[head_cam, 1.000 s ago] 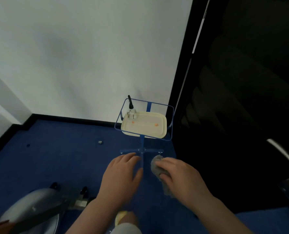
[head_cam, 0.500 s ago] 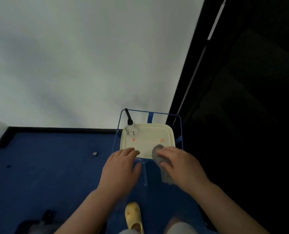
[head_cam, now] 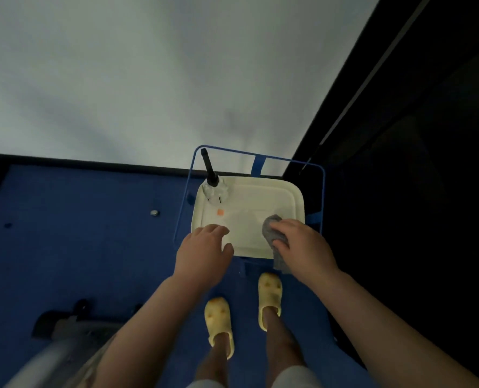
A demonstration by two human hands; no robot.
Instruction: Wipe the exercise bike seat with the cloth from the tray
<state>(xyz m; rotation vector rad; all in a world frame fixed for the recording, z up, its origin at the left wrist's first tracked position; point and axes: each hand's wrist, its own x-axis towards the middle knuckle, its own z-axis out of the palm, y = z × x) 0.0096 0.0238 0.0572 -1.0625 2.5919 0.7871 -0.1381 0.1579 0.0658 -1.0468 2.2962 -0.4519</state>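
Note:
A cream tray (head_cam: pixel 263 197) rests in a blue wire stand (head_cam: pixel 322 191) against the wall. My right hand (head_cam: pixel 302 247) is shut on a grey cloth (head_cam: pixel 271 228), held over the tray's front right corner, with one end hanging below the tray's front edge. My left hand (head_cam: pixel 204 253) hovers flat over the tray's front left corner, fingers apart, holding nothing. A clear spray bottle with a black nozzle (head_cam: pixel 213 186) stands at the tray's back left. Only part of the exercise bike's base (head_cam: pixel 61 326) shows at the lower left; its seat is out of view.
Blue carpet covers the floor. A white wall rises behind the stand, and a dark panel (head_cam: pixel 414 163) fills the right side. My feet in yellow slippers (head_cam: pixel 218 320) stand just in front of the stand. A small round object (head_cam: pixel 154 212) lies on the carpet.
I have stepped closer to the stand. Both hands have come forward over the tray's front edge, the right one still gripping the grey cloth.

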